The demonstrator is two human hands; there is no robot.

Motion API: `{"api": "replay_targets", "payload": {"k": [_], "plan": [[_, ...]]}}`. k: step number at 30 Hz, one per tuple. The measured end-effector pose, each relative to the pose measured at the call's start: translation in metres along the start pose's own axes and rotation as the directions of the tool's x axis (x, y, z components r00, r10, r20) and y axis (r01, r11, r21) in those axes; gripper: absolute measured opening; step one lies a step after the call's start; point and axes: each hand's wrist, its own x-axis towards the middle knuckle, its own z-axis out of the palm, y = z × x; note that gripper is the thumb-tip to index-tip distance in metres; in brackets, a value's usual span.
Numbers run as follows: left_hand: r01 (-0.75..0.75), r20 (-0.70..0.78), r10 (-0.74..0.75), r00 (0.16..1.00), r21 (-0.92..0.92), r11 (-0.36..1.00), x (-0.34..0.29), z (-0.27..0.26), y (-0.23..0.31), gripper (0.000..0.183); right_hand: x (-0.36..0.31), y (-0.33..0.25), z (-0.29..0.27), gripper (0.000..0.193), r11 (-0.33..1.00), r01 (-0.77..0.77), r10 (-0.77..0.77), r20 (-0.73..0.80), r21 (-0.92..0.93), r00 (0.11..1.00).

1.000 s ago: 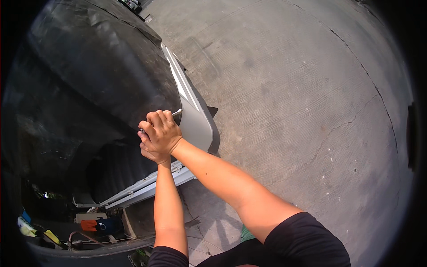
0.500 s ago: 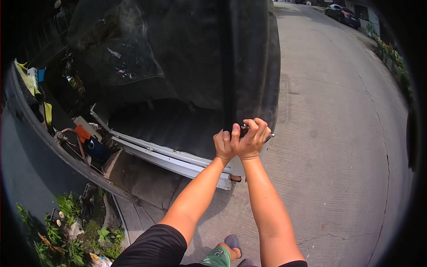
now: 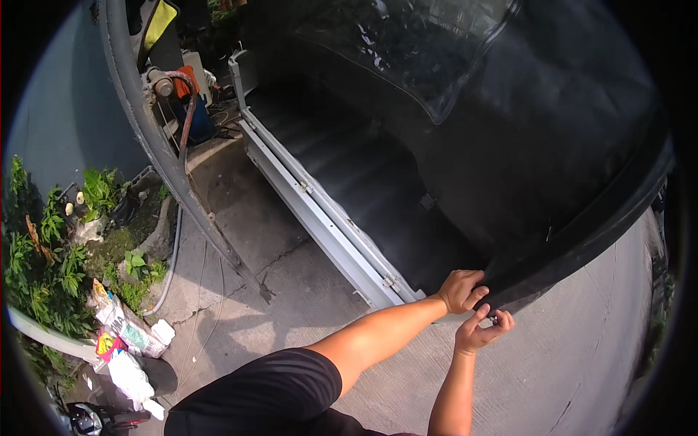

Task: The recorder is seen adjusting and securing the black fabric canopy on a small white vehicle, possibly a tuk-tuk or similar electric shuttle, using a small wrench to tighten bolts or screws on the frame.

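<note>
A black sheet cover (image 3: 494,167) with a clear plastic window (image 3: 407,51) hangs over the rear of a vehicle. Below it a dark cargo bed (image 3: 349,167) has a white metal rail (image 3: 320,211) along its edge. My left hand (image 3: 462,291) is closed on the cover's lower edge, close to the rail's near end. Just below it, my right hand (image 3: 483,330) is at the cover's corner with fingers curled. A small shiny bit shows by those fingers, too small to name.
A curved metal bar (image 3: 156,145) crosses the left side, with a reddish hose (image 3: 187,123) behind it. Green plants (image 3: 102,189), a bag of litter (image 3: 127,330) and a motorcycle part (image 3: 91,418) lie along the left. Concrete road (image 3: 567,320) stretches to the right.
My view has swung left and closer to the vehicle's rear. My hands, pressed together before, are now slightly apart, with the left on the cover's edge and the right below.
</note>
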Motion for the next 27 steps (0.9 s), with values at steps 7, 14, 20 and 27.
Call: {"api": "replay_targets", "payload": {"k": [7,14,20,27], "plan": [[0.0,0.005,0.0,1.0,0.013,1.0,0.017,-0.016,-0.004,0.062,-0.055,-0.041,-0.041,0.024,0.617,-0.77,0.725,0.498,-0.163,0.476],[-0.008,0.021,0.009,1.0,-0.009,1.0,0.016,0.0,-0.008,0.061,0.028,-0.081,-0.091,0.01,0.849,-0.5,0.52,0.451,-0.174,0.725],[0.018,0.109,-0.018,0.994,0.002,1.0,0.005,-0.008,-0.014,0.065,0.016,-0.099,-0.1,0.017,0.979,-0.202,0.203,-0.034,0.037,0.979],[-0.015,0.078,0.02,0.997,-0.064,0.998,0.009,-0.003,-0.009,0.056,-0.026,-0.055,-0.041,0.011,0.993,-0.108,0.105,0.062,0.054,0.993]]}}
